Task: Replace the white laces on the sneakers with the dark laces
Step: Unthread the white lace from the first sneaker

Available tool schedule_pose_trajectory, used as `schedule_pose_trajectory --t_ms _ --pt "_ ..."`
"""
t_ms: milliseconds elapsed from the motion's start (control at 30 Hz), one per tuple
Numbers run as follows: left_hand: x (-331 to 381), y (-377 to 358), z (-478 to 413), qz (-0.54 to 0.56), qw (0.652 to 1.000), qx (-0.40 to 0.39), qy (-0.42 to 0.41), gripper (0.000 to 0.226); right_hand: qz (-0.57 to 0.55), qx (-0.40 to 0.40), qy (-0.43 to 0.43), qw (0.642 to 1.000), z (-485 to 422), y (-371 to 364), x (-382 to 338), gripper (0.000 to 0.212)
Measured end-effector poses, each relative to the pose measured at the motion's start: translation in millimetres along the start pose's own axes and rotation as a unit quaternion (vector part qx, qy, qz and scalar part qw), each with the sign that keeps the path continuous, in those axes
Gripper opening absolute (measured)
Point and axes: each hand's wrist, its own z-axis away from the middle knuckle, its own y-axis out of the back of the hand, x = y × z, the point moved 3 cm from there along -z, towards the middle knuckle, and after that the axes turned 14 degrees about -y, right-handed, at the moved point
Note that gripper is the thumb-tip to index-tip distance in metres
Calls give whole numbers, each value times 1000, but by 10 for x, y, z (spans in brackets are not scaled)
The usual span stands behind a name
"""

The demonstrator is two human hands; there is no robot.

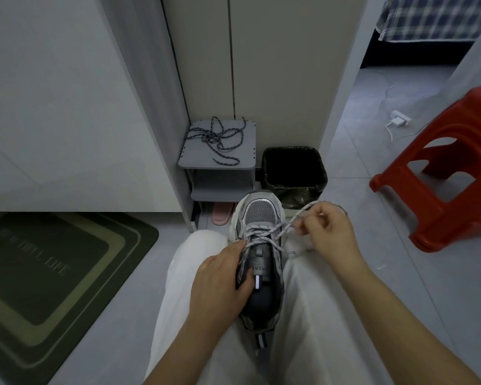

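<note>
A grey sneaker (261,215) rests between a seated person's knees (toe pointing away). The left hand (220,279) grips its left side; the right hand (328,226) pinches the white lace (287,227), pulled right. Farther off, the dark laces (220,137) lie tangled on a grey shelf (196,159).

Between my thighs (184,273): sneaker (263,257), toe pointing away. My left grip (220,276) holds sneaker's left side; my right grip (328,226), just right of toe, pinches threaded lace (289,226) running from eyelets. Ahead on floor (358,151): shelf unit (233,155), loose laces (217,138) heaped on top, slipper (221,215) beneath, bin (324,173) just right of it. Far right, stool (456,168); far left, mat (53,273).
</note>
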Motion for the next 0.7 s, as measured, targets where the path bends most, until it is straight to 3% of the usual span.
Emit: schedule_pose_trajectory --t_ms 167,333,433,567,700 --pt "-8 -2 -10 2 1000 -8 4 48 232 -90 -17 968 30 -14 100 19" --pt "19 -10 -22 11 1000 -8 2 47 111 -44 26 992 138 -216 90 22" --pt "13 1 -7 9 1000 -11 1 48 133 -8 48 990 150 -256 114 25" --pt "10 17 -1 0 1000 -12 -1 48 -68 45 -8 997 16 -1 68 21" --pt "9 12 -6 6 1000 -11 2 48 7 -22 -8 1000 25 -58 129 19"
